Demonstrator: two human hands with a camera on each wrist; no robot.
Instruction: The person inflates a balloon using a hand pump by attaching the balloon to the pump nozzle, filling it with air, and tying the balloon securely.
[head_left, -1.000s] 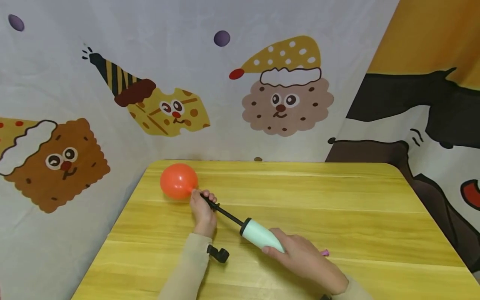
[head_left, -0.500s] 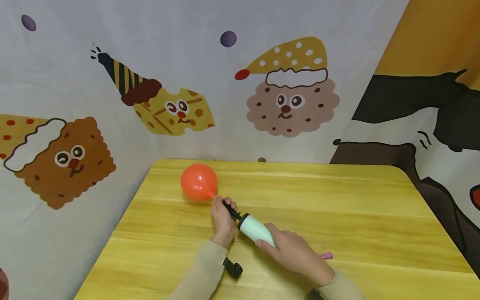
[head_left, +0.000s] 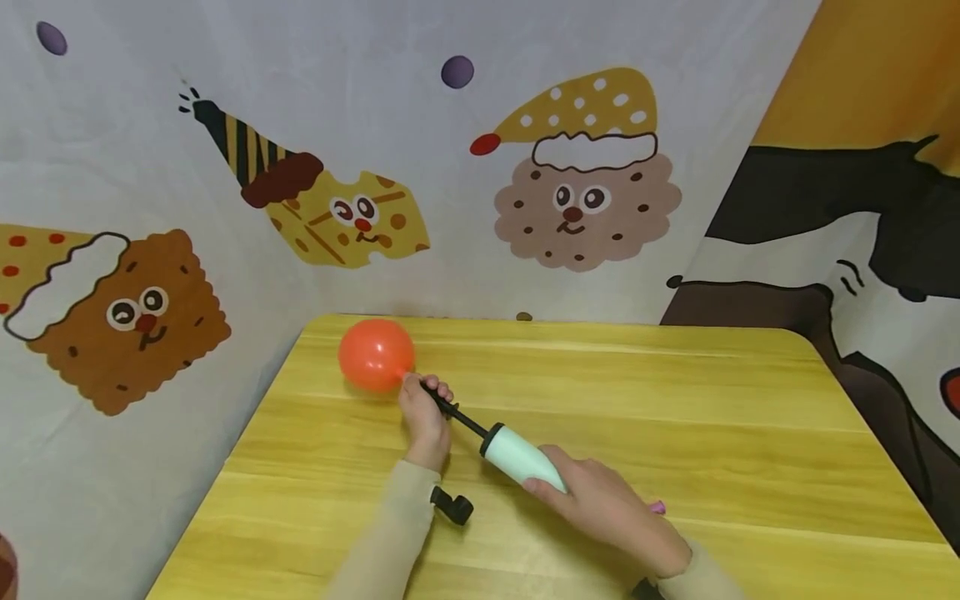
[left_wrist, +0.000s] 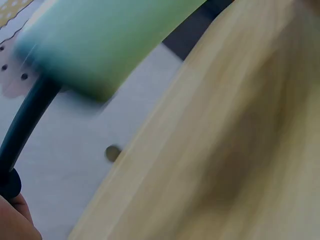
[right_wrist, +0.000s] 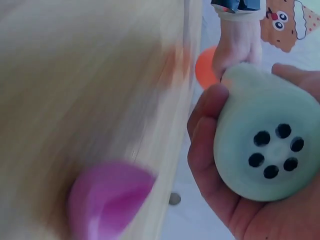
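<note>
A mint-green balloon pump (head_left: 523, 457) with a black rod is held in the air between both hands. My left hand (head_left: 426, 421) grips its black nozzle end, with the neck of a round, inflated red balloon (head_left: 377, 355) at the fingers. My right hand (head_left: 603, 500) is wrapped round the green barrel; the right wrist view shows the barrel's end (right_wrist: 274, 150) with several dark holes, fingers curled about it. Part of the black rod (left_wrist: 29, 117) shows between nozzle and barrel in the left wrist view. Below the right hand, mostly hidden in the head view, lies a purple uninflated balloon (right_wrist: 107, 200).
The wood-grain table (head_left: 637, 383) spans the front and middle. Behind it hangs a pale cloth (head_left: 420, 150) printed with cartoon biscuits and cheese. Black camera mounts (head_left: 453, 506) sit at the wrists.
The barrel first slid toward the left hand, covering most of the rod, then drew back so the rod shows again. The balloon and left hand shifted right, then back left.
</note>
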